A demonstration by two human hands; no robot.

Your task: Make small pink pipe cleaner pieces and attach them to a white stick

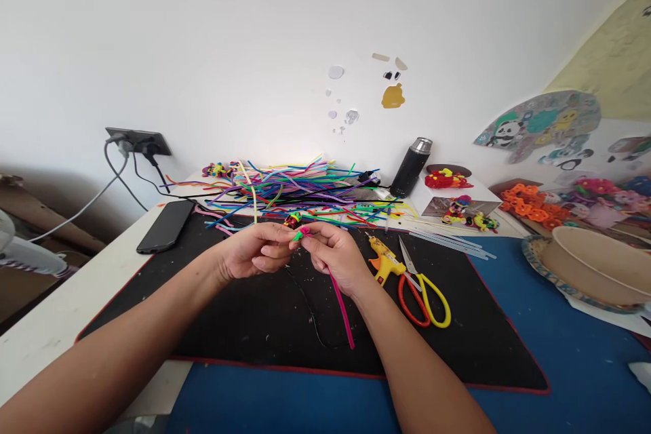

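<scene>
My left hand (257,251) and my right hand (336,254) meet above a black mat (244,325). Both are closed, pinching a small twisted piece of green and pink pipe cleaner (301,234) between the fingertips. A long pink pipe cleaner (343,312) hangs down from my right hand toward the mat. Behind the hands lies a big heap of coloured pipe cleaners (295,190).
A yellow glue gun (385,259) and red-and-yellow scissors (424,291) lie right of my hands. A phone (165,225) lies at the mat's left, a black flask (411,167) stands behind. Pipe-cleaner flowers (529,203), a bowl (595,271) and clear glue sticks (452,241) sit at right.
</scene>
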